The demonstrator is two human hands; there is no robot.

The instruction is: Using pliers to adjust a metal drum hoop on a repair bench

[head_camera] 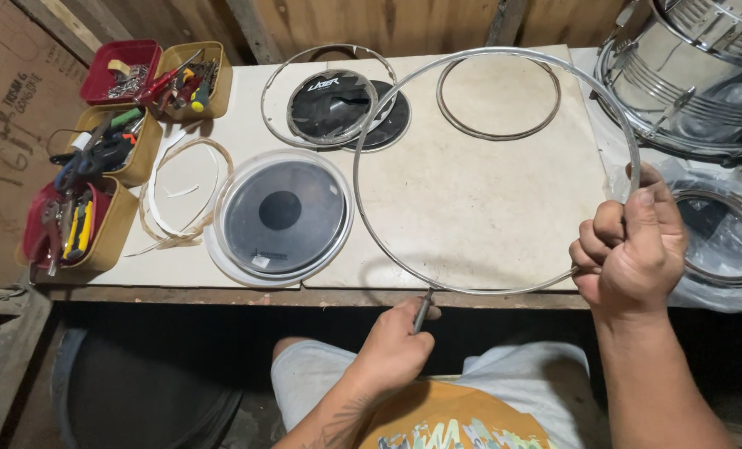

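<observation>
Head view: right hand [630, 249] closed around the right rim of a large metal hoop [496, 170] held tilted over the worktop [487, 208]. Left hand [396, 345], at the worktop's front edge, grips a slim dark tool [422, 309] whose tip touches the hoop's near arc. A drumhead [281, 218] lies toward the left.

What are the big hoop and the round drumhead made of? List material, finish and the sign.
Big hoop in the right hand: likely metal, bright and polished; thin silvery rim with glints.
Round drumhead: probably plastic film, glossy; translucent with a dark centre dot and a clear rim.
</observation>
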